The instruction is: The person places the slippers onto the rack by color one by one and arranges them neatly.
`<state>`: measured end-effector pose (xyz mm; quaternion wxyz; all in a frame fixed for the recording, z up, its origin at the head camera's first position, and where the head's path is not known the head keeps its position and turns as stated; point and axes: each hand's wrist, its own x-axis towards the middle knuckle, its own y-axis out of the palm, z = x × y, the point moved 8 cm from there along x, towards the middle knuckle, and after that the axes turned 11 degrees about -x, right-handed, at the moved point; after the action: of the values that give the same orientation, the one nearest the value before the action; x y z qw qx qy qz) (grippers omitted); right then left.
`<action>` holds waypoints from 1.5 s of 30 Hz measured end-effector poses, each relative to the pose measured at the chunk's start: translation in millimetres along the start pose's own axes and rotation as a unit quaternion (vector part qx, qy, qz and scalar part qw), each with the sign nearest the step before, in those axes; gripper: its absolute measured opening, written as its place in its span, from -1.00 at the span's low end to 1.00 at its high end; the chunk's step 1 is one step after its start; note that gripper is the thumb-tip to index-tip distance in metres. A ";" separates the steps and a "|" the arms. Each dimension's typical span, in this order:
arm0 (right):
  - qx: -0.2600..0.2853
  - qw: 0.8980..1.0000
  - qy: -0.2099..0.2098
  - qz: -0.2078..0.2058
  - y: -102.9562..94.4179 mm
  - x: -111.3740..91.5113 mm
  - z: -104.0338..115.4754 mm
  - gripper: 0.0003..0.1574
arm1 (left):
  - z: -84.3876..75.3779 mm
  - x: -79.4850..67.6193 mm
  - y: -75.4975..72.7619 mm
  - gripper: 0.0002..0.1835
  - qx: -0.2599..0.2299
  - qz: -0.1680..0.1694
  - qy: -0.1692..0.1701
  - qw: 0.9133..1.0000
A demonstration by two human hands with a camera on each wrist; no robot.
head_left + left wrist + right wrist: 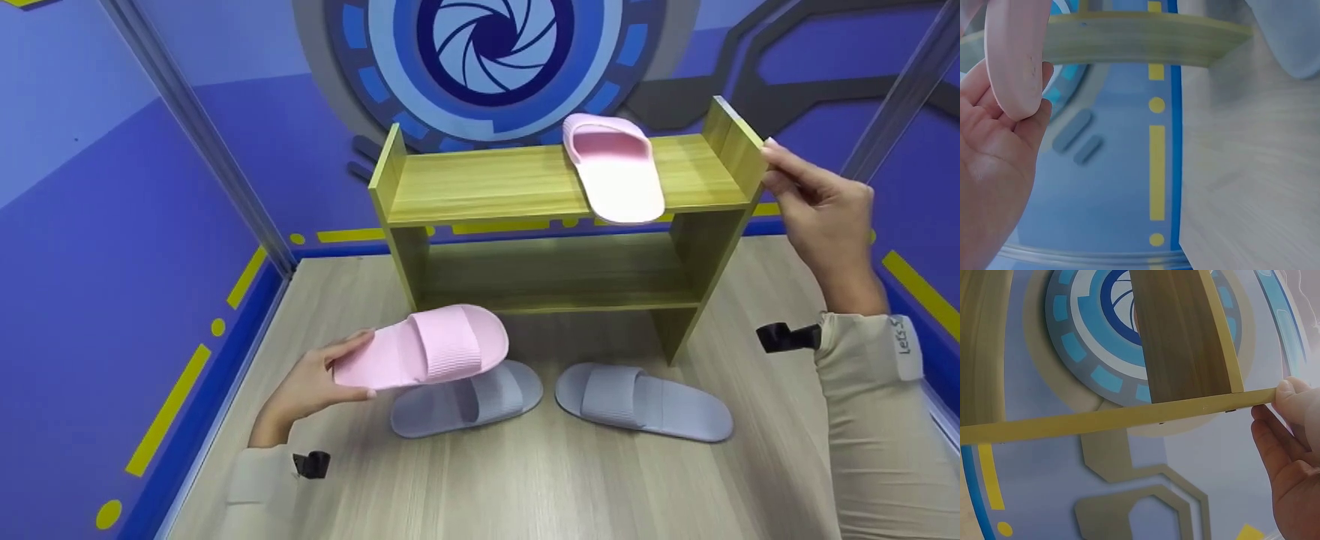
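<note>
My left hand [311,382] holds a pink slipper [450,341] by its heel end, thumb on one side and fingers on the other. The slipper is in the air, partly over a grey slipper [435,412] on the floor. In the left wrist view, the heel of the pink slipper [1016,62] sits between thumb and fingers. My right hand [829,214] pinches the right side panel of a wooden shoe rack [480,184]. The right wrist view shows thumb and fingers on the panel's edge [1117,418]. Another pink slipper [622,184] lies on the top shelf, heel toward me.
A second grey slipper [682,409] lies on the wood-look floor [525,487] in front of the rack, right of the first. The lower shelf [555,274] is bare. Blue printed walls [135,225] stand behind and on both sides.
</note>
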<state>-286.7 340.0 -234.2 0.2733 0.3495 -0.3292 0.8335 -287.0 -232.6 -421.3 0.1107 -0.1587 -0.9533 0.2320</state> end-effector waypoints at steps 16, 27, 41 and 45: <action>0.018 1.000 0.003 -0.002 -1.5 -1.5 7.7 -0.64 | -33.7 13.4 2.1 -0.11 -0.014 -0.029 0.052 0.998; 0.012 1.000 0.002 -0.001 0.9 -0.6 -8.4 -0.63 | -59.2 18.4 8.5 -0.11 0.005 -0.047 0.069 0.996; 0.015 1.000 0.003 -0.008 0.4 -0.9 1.8 -0.63 | -93.0 22.7 11.3 -0.09 -0.033 -0.077 0.115 0.990; 0.025 1.000 0.004 -0.009 -0.9 -1.4 6.0 -0.64 | -102.3 24.5 12.5 -0.08 -0.029 -0.085 0.118 0.989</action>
<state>-282.8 335.8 -231.8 0.2736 0.3558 -0.3040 0.8403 -277.4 -171.8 -335.2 0.2370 -0.1063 -0.9500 0.1733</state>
